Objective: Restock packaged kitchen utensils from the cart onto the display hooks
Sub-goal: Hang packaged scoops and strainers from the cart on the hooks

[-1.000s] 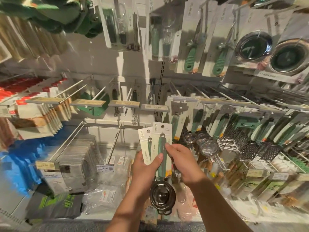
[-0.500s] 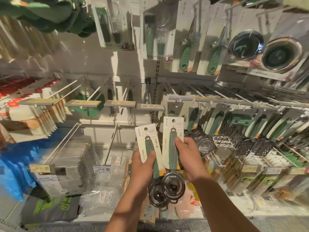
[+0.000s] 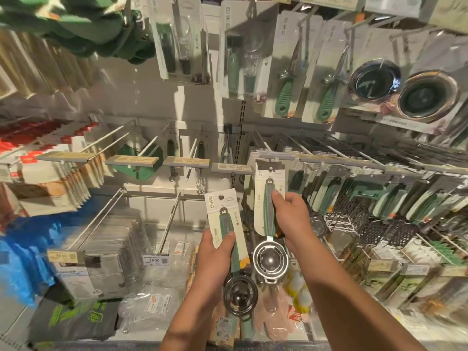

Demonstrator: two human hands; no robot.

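Head view, the only one supplied. The right hand (image 3: 291, 219) grips a carded strainer (image 3: 269, 198) by its green handle, thumb across the front and fingers curled behind; the card is raised so its top edge sits just below a grey price rail (image 3: 231, 168), with the hang hole near the top of the card appearing close to a hook end, though whether the hook has entered the hole cannot be told. The metal bowl of this strainer hangs below the card, clear of the shelf. The left hand (image 3: 215, 252) holds a second strainer (image 3: 226, 229) lower and to the left, thumb pressed on the card face and fingers wrapped behind, its bowl hanging near the goods on the bottom shelf (image 3: 157, 307). The two cards are just beside each other, not touching as far as can be seen. The cart is not in view. Judgement: the step in hand is hanging the right-hand item on its hook, with the second item held in reserve. The next move calls for lining the hang hole squarely with the hook tip, pushing the card back along the prong, then releasing. Neighbouring carded utensils (image 3: 336, 188) crowd the right side and could snag the card.
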